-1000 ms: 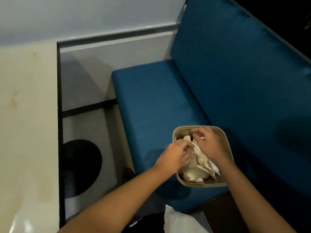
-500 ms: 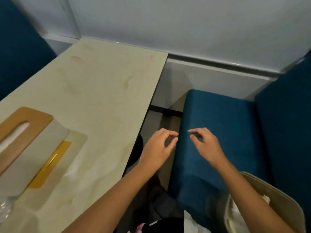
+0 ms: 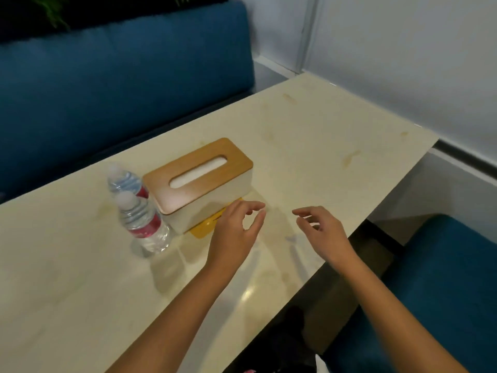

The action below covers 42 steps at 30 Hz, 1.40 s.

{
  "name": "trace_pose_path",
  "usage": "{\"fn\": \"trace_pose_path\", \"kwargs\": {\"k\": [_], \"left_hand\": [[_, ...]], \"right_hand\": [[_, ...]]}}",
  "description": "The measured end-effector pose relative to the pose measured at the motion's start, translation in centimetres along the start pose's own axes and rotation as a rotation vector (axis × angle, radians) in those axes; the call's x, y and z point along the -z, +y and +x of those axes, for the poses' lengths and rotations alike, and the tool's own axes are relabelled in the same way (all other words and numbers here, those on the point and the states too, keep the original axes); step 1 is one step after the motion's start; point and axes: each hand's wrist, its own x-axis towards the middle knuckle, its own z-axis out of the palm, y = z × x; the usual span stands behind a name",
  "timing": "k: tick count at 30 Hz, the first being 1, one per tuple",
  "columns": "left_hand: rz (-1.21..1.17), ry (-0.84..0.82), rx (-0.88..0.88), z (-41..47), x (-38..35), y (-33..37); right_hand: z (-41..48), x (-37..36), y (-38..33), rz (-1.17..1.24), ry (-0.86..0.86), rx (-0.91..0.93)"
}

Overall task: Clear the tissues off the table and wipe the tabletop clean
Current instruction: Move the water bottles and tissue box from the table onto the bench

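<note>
Head view: the camera has swung left since half a second ago, from the gap by the blue seat (image 3: 443,278) onto the worktop (image 3: 322,135). The tissue box (image 3: 199,181), then cut off at the edge, now shows whole, with white tissue (image 3: 199,172) in its wooden lid's slot and a yellow card (image 3: 204,228) under it. Just left of it stand a far water bottle (image 3: 125,181) and a near water bottle (image 3: 142,224). Both hands have come over the worktop. The left hand (image 3: 236,227) hovers beside the box, thumb and forefinger curved towards each other (nothing between them). The right hand (image 3: 320,232) hangs loosely curled and empty. Brownish stains (image 3: 349,157) mark the surface. The beige bin of tissues has left the view.
</note>
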Motion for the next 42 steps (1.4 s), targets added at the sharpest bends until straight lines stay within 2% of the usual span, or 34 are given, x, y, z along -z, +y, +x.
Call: {"fn": "trace_pose_path", "kwargs": {"k": [6, 11, 15, 21, 29, 35, 42], "left_hand": [[0.031, 0.223, -0.048, 0.4, 5.7, -0.9], [0.183, 0.476, -0.065, 0.1, 11.4, -1.6], [0.276, 0.619, 0.026, -0.5, 14.5, -2.9], [0.276, 0.522, 0.301, -0.5, 14.9, -5.0], [0.217, 0.375, 0.456, 0.4, 14.8, -6.7], [0.146, 0.482, 0.414, -1.3, 15.8, -6.4], [0.170, 0.597, 0.433, -3.5, 17.4, -6.5]], "right_hand": [[2.5, -4.4, -4.8, 0.073, -0.114, 0.125], [5.1, -8.5, -10.4, 0.088, -0.223, 0.286], [7.2, -11.7, -15.6, 0.061, -0.302, 0.434], [9.1, -16.1, -21.5, -0.029, -0.384, 0.540], [9.4, -19.9, -23.6, -0.538, -0.419, 0.647], [9.6, -21.3, -23.5, -0.712, -0.449, 0.653], [9.5, -21.7, -24.2, -0.561, -0.498, 0.547]]}}
